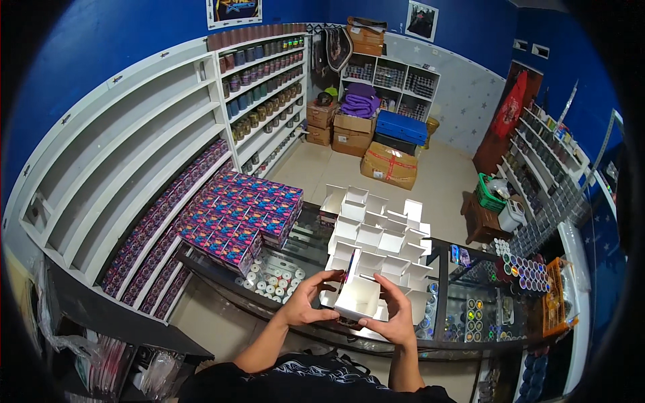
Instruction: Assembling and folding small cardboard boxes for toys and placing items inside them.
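Observation:
Both my hands are closed around a small open cardboard box (357, 297), white inside, at the near edge of the glass counter. My left hand (310, 301) grips its left side, thumb at the near side. On the opposite side, my right hand (393, 312) holds it with the thumb low on the near corner. The box's flaps stand up, and its outside is mostly hidden. Just beyond it, several more open white boxes (379, 238) stand close together with their flaps raised. To the left is a stacked block of closed boxes (242, 205) with a purple, blue and red pattern.
White shelves (121, 154) line the left wall, with patterned boxes low down and jars (262, 87) farther along. Round-lidded containers (272, 279) sit inside the glass counter (309, 242). Cartons (390, 164) lie on the floor beyond. At right are holographic-topped jars (527, 274) and an orange crate (557, 302).

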A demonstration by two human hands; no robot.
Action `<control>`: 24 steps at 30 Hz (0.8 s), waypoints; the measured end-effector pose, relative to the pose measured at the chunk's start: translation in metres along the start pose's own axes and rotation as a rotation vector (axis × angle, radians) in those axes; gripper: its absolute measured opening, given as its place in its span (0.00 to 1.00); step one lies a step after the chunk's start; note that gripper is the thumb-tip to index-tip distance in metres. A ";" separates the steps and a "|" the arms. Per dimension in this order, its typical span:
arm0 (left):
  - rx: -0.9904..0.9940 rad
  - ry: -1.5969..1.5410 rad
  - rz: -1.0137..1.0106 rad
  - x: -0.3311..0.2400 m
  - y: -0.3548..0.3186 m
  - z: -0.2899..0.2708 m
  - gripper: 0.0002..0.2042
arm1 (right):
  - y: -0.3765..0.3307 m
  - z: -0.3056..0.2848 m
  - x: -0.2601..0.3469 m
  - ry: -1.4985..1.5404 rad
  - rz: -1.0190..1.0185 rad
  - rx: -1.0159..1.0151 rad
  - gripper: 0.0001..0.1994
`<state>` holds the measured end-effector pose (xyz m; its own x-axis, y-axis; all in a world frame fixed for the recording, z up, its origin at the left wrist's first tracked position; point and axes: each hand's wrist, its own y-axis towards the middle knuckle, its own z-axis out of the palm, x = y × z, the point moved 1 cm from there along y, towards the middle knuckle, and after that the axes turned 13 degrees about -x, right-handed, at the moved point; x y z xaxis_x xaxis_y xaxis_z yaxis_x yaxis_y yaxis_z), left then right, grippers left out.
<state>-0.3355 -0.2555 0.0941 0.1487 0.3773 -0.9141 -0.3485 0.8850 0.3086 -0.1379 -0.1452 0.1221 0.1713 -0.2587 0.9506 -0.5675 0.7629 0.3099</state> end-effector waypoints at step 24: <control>-0.066 -0.266 -0.088 0.058 -0.002 0.152 0.23 | -0.024 -0.150 -0.003 0.411 0.219 0.125 0.33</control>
<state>-0.1859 -0.1938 0.0808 0.4153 0.3662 -0.8327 -0.3821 0.9009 0.2057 -0.0046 -0.0738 0.1145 0.3271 0.1752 0.9286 -0.7137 0.6898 0.1213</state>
